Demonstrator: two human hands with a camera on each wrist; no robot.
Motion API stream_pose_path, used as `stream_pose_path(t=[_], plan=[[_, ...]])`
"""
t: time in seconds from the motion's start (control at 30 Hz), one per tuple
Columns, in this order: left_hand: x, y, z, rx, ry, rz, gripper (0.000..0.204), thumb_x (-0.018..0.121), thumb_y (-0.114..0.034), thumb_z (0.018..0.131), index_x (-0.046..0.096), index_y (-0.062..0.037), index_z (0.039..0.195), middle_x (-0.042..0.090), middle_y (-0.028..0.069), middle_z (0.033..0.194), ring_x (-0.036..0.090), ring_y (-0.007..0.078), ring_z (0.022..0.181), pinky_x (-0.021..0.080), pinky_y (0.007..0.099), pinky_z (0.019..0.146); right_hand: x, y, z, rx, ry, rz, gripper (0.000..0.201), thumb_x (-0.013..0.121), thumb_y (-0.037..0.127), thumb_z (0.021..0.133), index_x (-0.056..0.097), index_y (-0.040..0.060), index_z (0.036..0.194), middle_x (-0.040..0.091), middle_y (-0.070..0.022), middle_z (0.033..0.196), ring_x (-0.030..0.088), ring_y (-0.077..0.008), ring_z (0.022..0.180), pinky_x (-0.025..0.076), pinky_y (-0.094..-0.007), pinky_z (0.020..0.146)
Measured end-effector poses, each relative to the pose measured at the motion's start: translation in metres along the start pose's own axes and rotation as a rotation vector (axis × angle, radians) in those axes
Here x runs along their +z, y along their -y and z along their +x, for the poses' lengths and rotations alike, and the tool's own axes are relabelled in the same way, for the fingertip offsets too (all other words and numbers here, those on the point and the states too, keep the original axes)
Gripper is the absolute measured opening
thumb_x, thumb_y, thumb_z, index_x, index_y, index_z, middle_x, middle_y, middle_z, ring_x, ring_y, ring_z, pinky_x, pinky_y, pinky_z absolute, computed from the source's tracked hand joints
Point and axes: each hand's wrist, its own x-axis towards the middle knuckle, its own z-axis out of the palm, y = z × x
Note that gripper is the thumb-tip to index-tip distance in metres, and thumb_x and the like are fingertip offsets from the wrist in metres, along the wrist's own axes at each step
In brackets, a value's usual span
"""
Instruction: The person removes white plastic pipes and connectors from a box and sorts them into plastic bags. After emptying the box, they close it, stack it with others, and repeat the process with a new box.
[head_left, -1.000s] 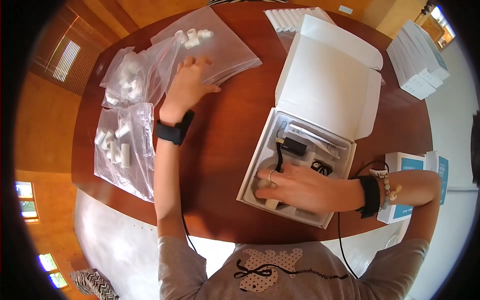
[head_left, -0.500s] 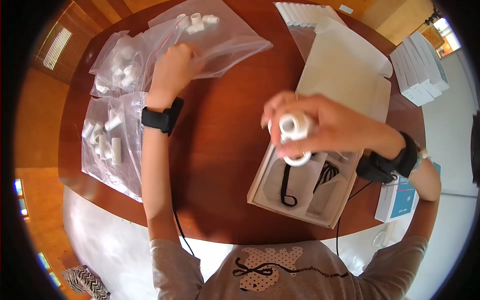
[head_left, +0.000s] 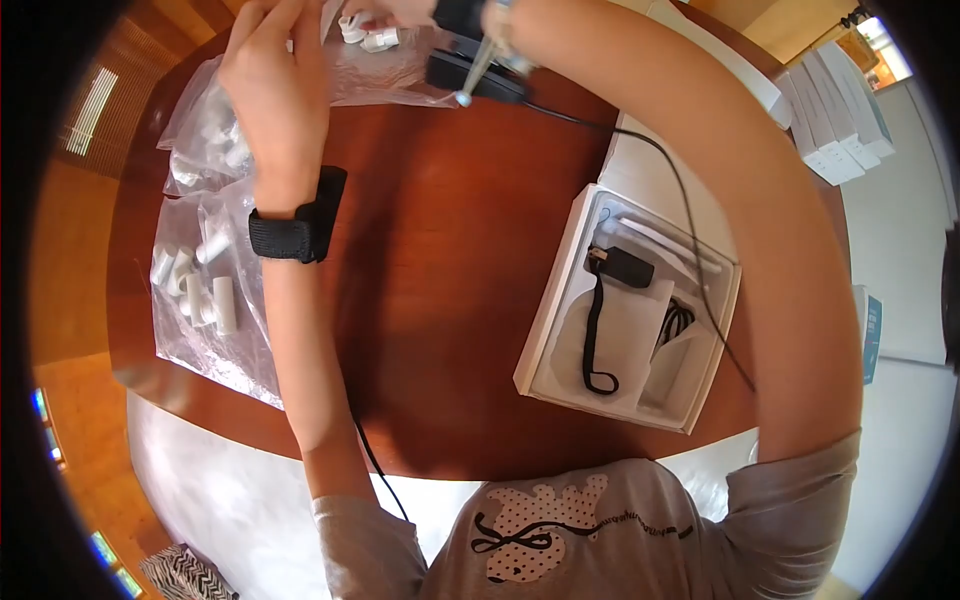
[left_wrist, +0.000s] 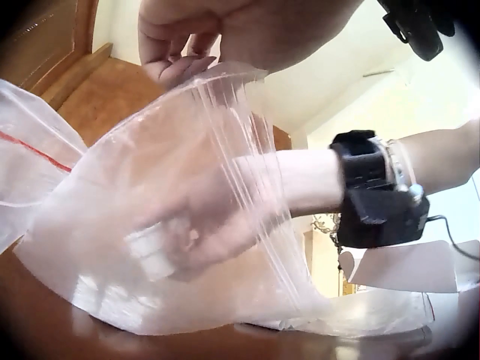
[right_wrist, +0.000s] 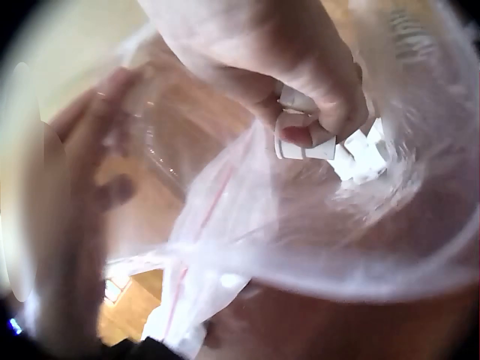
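Right, both hands are up at the far side of the table, and the left hand has the rim of a clear bag pinched in curled fingers, with the plastic hanging down below it. The right hand is in under that rim: the left wrist view catches it through the film, wrist out on the open side, fingers deep in the bag. It grips a short white pipe fitting between thumb and fingers, so there is no gap from hand to piece. The left hand sits above, nearer the rim than the fitting, and the right is the one in contact.

And look past those fingertips: more white fittings lie just beside the gripped one, bunched up close. Whether they touch it, I can't tell. The fitting is a stubby tube with one rounded end showing; fingers cover too much to say which way its long axis runs. Over on the person's right, well apart from both hands, the open box sits with a black cord inside.
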Motion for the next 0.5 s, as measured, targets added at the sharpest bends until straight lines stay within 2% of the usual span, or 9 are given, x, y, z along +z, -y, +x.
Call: stream_pose_path(t=[0.03, 0.13, 0.23, 0.3, 0.33, 0.37, 0.43, 0.47, 0.5], plan=[[-0.003, -0.001, 0.001, -0.010, 0.021, 0.012, 0.018, 0.063, -0.013, 0.084, 0.068, -0.0101, 0.101, 0.062, 0.0089, 0.080, 0.061, 0.0236, 0.070, 0.047, 0.0320, 0.065, -0.007, 0.008, 0.004, -0.027, 0.073, -0.133, 0.019, 0.051, 0.012, 0.083, 0.065, 0.0012, 0.091, 0.063, -0.0142, 0.087, 0.059, -0.0275, 0.080, 0.048, -0.0331, 0.070], [-0.014, -0.022, 0.008, -0.036, 0.028, 0.093, 0.015, 0.057, -0.010, 0.083, 0.064, 0.0026, 0.088, 0.063, 0.0181, 0.076, 0.063, 0.0245, 0.070, 0.047, 0.0319, 0.060, -0.020, 0.024, 0.001, -0.018, 0.333, -0.386, 0.027, 0.049, 0.021, 0.085, 0.065, 0.0005, 0.090, 0.064, -0.0157, 0.086, 0.059, -0.0294, 0.081, 0.048, -0.0351, 0.073], [-0.016, 0.020, 0.000, 0.059, 0.172, 0.256, 0.030, 0.064, -0.014, 0.081, 0.063, -0.0116, 0.111, 0.060, 0.0122, 0.083, 0.061, 0.0235, 0.070, 0.046, 0.0309, 0.063, -0.020, 0.029, -0.011, 0.030, 0.540, -0.521, 0.035, 0.047, 0.030, 0.088, 0.066, -0.0001, 0.089, 0.064, -0.0172, 0.086, 0.060, -0.0314, 0.082, 0.048, -0.0372, 0.075], [-0.028, 0.060, -0.022, -0.073, 0.516, 0.281, 0.034, 0.064, -0.013, 0.080, 0.060, -0.0117, 0.114, 0.059, 0.0126, 0.087, 0.061, 0.0215, 0.068, 0.047, 0.0300, 0.063, -0.024, 0.032, -0.021, 0.063, 0.638, -0.581, 0.042, 0.045, 0.035, 0.089, 0.066, -0.0005, 0.089, 0.065, -0.0182, 0.085, 0.061, -0.0326, 0.083, 0.048, -0.0386, 0.076], [-0.035, 0.060, -0.023, -0.142, 0.688, 0.291, 0.037, 0.063, -0.013, 0.080, 0.058, -0.0118, 0.116, 0.059, 0.0127, 0.089, 0.062, 0.0205, 0.067, 0.048, 0.0295, 0.063, -0.028, 0.038, -0.026, 0.076, 0.669, -0.600, 0.045, 0.044, 0.038, 0.090, 0.066, -0.0007, 0.088, 0.065, -0.0187, 0.085, 0.061, -0.0333, 0.083, 0.048, -0.0392, 0.077], [-0.043, 0.061, -0.020, -0.295, 0.733, 0.180, 0.036, 0.062, -0.013, 0.080, 0.059, -0.0130, 0.115, 0.060, 0.0119, 0.090, 0.062, 0.0197, 0.067, 0.049, 0.0291, 0.064, -0.034, 0.043, -0.033, 0.098, 0.686, -0.610, 0.048, 0.044, 0.041, 0.091, 0.066, -0.0010, 0.088, 0.065, -0.0192, 0.085, 0.061, -0.0339, 0.083, 0.048, -0.0399, 0.078], [-0.068, 0.033, 0.005, -0.596, 0.806, -0.051, 0.034, 0.060, -0.012, 0.081, 0.060, -0.0153, 0.114, 0.060, 0.0102, 0.093, 0.063, 0.0182, 0.067, 0.050, 0.0283, 0.067, -0.048, 0.055, -0.044, 0.119, 0.691, -0.622, 0.055, 0.042, 0.047, 0.092, 0.067, -0.0014, 0.087, 0.066, -0.0202, 0.085, 0.062, -0.0352, 0.084, 0.048, -0.0413, 0.079], [-0.070, 0.035, 0.011, -0.614, 0.761, -0.314, 0.034, 0.058, -0.013, 0.082, 0.061, -0.0108, 0.116, 0.063, 0.0091, 0.091, 0.064, 0.0163, 0.068, 0.051, 0.0270, 0.069, -0.058, 0.065, -0.050, 0.132, 0.683, -0.618, 0.058, 0.041, 0.050, 0.093, 0.067, -0.0016, 0.087, 0.066, -0.0207, 0.084, 0.062, -0.0359, 0.084, 0.048, -0.0420, 0.080], [-0.071, 0.033, 0.015, -0.638, 0.686, -0.346, 0.033, 0.056, -0.012, 0.083, 0.061, -0.0069, 0.115, 0.063, 0.0105, 0.093, 0.065, 0.0163, 0.069, 0.052, 0.0271, 0.069, -0.072, 0.077, -0.059, 0.126, 0.638, -0.596, 0.059, 0.043, 0.051, 0.093, 0.066, -0.0022, 0.084, 0.066, -0.0204, 0.082, 0.062, -0.0352, 0.078, 0.048, -0.0416, 0.074]])
